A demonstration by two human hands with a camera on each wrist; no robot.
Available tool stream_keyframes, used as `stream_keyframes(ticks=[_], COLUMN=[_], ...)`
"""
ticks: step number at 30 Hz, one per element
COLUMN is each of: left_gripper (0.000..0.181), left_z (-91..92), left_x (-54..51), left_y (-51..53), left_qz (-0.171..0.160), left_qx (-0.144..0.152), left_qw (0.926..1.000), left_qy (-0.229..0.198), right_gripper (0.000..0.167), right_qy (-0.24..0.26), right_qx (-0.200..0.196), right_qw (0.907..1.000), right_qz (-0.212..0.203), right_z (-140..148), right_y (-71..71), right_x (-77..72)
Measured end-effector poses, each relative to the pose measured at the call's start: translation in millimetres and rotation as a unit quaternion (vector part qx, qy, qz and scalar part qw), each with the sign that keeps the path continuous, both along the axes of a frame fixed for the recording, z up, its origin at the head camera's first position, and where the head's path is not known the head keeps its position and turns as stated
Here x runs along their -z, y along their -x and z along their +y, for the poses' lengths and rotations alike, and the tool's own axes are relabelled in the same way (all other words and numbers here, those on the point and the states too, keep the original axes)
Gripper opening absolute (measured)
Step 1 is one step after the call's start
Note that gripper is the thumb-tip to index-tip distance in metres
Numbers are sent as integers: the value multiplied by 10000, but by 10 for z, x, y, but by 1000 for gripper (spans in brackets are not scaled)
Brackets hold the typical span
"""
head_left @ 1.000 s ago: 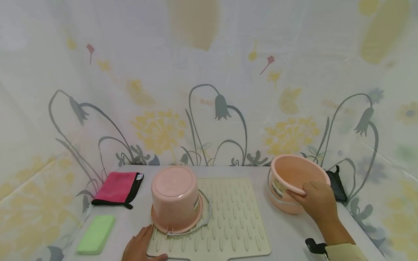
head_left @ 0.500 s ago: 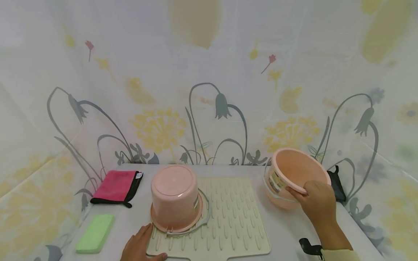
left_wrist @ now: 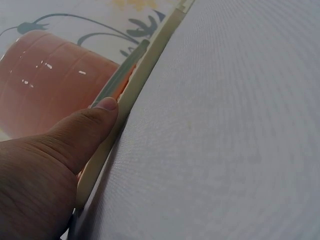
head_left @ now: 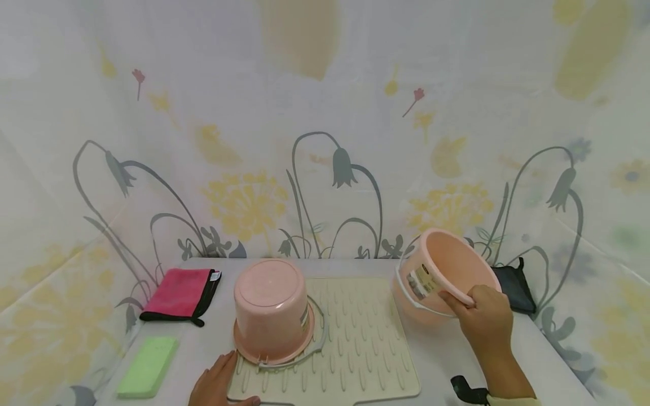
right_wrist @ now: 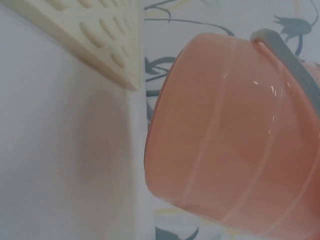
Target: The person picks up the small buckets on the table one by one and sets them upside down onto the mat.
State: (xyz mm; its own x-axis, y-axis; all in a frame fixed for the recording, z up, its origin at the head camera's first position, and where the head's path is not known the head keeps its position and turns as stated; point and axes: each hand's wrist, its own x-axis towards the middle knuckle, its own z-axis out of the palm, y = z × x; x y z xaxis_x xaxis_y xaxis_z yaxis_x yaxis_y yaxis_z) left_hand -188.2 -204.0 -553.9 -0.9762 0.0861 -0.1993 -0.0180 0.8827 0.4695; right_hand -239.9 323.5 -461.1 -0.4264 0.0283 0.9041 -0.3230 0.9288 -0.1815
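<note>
In the head view my right hand (head_left: 486, 322) pinches the near rim of a pink bucket (head_left: 459, 265), which is tilted with its mouth toward the right. The right wrist view has this bucket (right_wrist: 230, 135) raised off the table, its grey handle at the upper right. A second pink bucket (head_left: 271, 316) stands upside down on the left part of a cream ridged mat (head_left: 365, 338). My left hand (head_left: 215, 382) rests at the mat's near left corner, fingers extended beside that bucket's rim. In the left wrist view, the thumb of this hand (left_wrist: 60, 150) lies on the mat's edge.
A pink cloth with black edging (head_left: 178, 293) lies at the back left, with a green sponge-like block (head_left: 147, 366) nearer the front. Behind the held bucket, at the right, is a black cloth item (head_left: 515, 287). A flower-patterned curtain (head_left: 325, 113) surrounds the white table.
My right hand has lifted the bucket and moved it left toward the mat, tilting it further. More of the black item shows. The left hand and the upside-down bucket have stayed in place.
</note>
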Motion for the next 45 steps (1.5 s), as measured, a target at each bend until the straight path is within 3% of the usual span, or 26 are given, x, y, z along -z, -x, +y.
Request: stream_keyframes(ticks=[13,19,29,35,45], left_gripper=[125,125,125,125,124], left_z=[-7,-10,-8,-26,-17], left_x=[10,11,13,42,57], left_y=[-1,-10,-4,2,16], left_qz=[-109,-116,-118,-77,-95], left_qx=[-67,-61,-59,-19,-37], left_qw=[9999,9999,9999,9999,9999], left_qy=[-44,-86,-64,-93,-50], right_gripper=[77,66,59,52,52], right_qy=[723,1126,1965,2559,2994], right_qx=[-23,123,459,414,411], right_qw=[9970,9918,9753,9609,9470], right_qz=[-284,-589,-894,-974,-1084], right_z=[-170,-225,-360,-423,-480], right_y=[-76,-93,-137,-176,-221], right_x=[29,96,197,243,288])
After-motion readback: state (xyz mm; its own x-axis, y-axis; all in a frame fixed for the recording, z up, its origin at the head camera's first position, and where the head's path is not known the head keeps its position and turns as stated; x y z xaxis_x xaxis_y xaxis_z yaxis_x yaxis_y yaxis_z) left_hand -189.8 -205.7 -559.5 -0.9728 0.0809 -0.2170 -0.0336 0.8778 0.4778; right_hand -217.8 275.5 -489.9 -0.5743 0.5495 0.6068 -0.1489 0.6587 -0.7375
